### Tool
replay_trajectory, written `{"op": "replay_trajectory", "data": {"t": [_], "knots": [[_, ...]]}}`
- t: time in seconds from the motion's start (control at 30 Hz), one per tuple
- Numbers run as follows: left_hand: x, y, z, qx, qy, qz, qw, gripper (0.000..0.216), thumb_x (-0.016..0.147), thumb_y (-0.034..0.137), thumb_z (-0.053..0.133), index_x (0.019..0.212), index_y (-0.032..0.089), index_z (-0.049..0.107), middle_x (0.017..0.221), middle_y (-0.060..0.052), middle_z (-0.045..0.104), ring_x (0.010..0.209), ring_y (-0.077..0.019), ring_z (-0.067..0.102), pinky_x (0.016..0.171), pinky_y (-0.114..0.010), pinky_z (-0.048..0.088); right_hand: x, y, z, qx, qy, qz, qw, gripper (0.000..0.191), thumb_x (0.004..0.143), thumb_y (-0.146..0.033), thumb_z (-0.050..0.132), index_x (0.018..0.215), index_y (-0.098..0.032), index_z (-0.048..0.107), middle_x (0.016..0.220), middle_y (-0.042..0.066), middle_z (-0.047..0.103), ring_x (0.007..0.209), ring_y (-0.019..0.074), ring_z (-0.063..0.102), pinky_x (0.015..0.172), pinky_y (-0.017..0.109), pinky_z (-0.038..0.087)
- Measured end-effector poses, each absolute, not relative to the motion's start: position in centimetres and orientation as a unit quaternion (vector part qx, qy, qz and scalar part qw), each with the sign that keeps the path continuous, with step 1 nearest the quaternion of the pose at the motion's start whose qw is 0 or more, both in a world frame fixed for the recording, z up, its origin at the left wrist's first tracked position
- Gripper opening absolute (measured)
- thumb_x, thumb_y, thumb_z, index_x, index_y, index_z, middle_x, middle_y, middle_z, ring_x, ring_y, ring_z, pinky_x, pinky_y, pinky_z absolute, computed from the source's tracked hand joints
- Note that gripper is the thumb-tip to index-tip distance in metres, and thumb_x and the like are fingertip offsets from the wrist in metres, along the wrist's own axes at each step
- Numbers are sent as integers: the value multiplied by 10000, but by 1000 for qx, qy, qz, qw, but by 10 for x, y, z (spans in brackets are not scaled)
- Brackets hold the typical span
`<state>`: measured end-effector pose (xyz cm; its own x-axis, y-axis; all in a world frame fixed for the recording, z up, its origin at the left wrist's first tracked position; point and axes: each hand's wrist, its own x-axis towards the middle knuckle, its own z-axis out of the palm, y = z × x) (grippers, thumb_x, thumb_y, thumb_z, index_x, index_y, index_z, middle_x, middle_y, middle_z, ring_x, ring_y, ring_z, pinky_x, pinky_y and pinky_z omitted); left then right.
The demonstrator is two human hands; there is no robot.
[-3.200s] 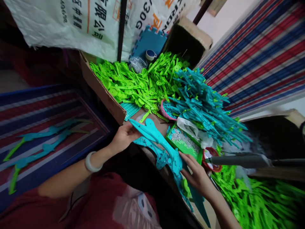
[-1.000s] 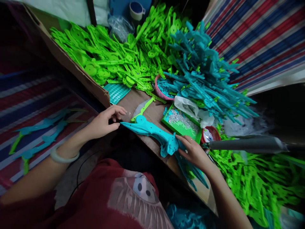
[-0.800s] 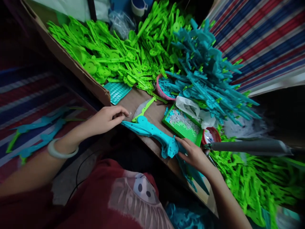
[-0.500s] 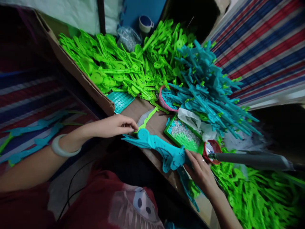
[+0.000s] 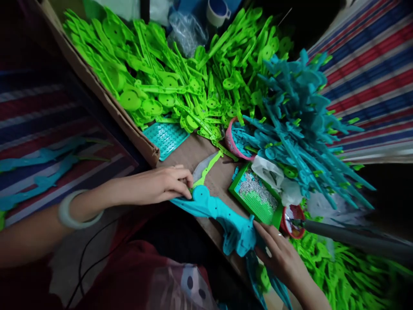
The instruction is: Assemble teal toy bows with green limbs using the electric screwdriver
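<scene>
At the round end of the teal part, the left hand has slid in, pinching it, right hand gripping the far end.

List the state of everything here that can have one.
teal part, lying flat, a hand at each end
left hand, pinching its round end
right hand, on its wide end, grip hidden
box, open, full of green parts
tray, holding silvery bits
cup, upright

Head view, steeply down, close
</scene>
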<state>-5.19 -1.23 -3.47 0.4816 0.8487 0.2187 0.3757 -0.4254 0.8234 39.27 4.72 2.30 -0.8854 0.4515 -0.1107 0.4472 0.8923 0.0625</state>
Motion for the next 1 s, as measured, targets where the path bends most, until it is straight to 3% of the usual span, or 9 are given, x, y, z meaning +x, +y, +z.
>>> {"op": "replay_trajectory", "data": {"t": [0.1, 0.27, 0.4, 0.63, 0.83, 0.9, 1.0], "knots": [[-52, -6, -36, 775, 399, 332, 361, 225, 949, 204, 579, 970, 313, 775, 1124, -51, 671, 1058, -220, 610, 894, -310, 461, 400, 45, 19, 230, 971, 53, 36, 784, 951, -195, 590, 1630, -218, 197, 1261, 165, 688, 1101, 303, 707, 858, 406, 637], [-47, 5, -36, 751, 335, 314, 475, 145, 906, 202, 641, 846, 292, 737, 816, 6, 668, 746, -157, 651, 655, -267, 456, 405, 41, 15, 210, 976, 63, 19, 798, 933, -168, 611, 1626, -172, 216, 1238, 196, 705, 1111, 336, 712, 849, 443, 647], [-38, 12, -36, 761, 311, 292, 489, 184, 864, 159, 666, 711, 261, 663, 710, 19, 664, 647, -158, 634, 569, -281, 414, 401, 41, 17, 206, 977, 48, 41, 811, 923, -129, 612, 1626, -151, 208, 1255, 211, 695, 1147, 337, 697, 875, 447, 641], [-33, 16, -44, 791, 293, 297, 448, 157, 904, 186, 589, 788, 274, 646, 798, 3, 695, 701, -171, 640, 591, -292, 406, 403, 40, 19, 214, 975, 47, 32, 814, 911, -123, 630, 1620, -145, 231, 1256, 225, 687, 1151, 344, 691, 875, 460, 636], [-32, 3, -72, 780, 314, 362, 402, 311, 989, 403, 467, 810, 324, 709, 699, -29, 647, 617, -187, 594, 618, -333, 430, 405, 32, 21, 236, 970, 28, 43, 768, 940, -182, 607, 1618, -166, 246, 1266, 209, 685, 1146, 334, 696, 884, 451, 637], [-33, 1, -76, 773, 316, 385, 393, 328, 1005, 417, 450, 871, 329, 736, 736, -46, 674, 679, -203, 624, 675, -343, 460, 406, 28, 20, 246, 968, 18, 49, 751, 954, -203, 593, 1619, -171, 246, 1280, 207, 679, 1154, 331, 695, 885, 442, 638], [-38, -1, -75, 778, 320, 413, 349, 183, 980, 344, 567, 940, 319, 745, 877, -44, 729, 823, -209, 651, 758, -334, 481, 406, 25, 17, 254, 966, 19, 53, 743, 956, -198, 597, 1616, -180, 258, 1298, 196, 673, 1188, 328, 680, 893, 429, 634]]}}
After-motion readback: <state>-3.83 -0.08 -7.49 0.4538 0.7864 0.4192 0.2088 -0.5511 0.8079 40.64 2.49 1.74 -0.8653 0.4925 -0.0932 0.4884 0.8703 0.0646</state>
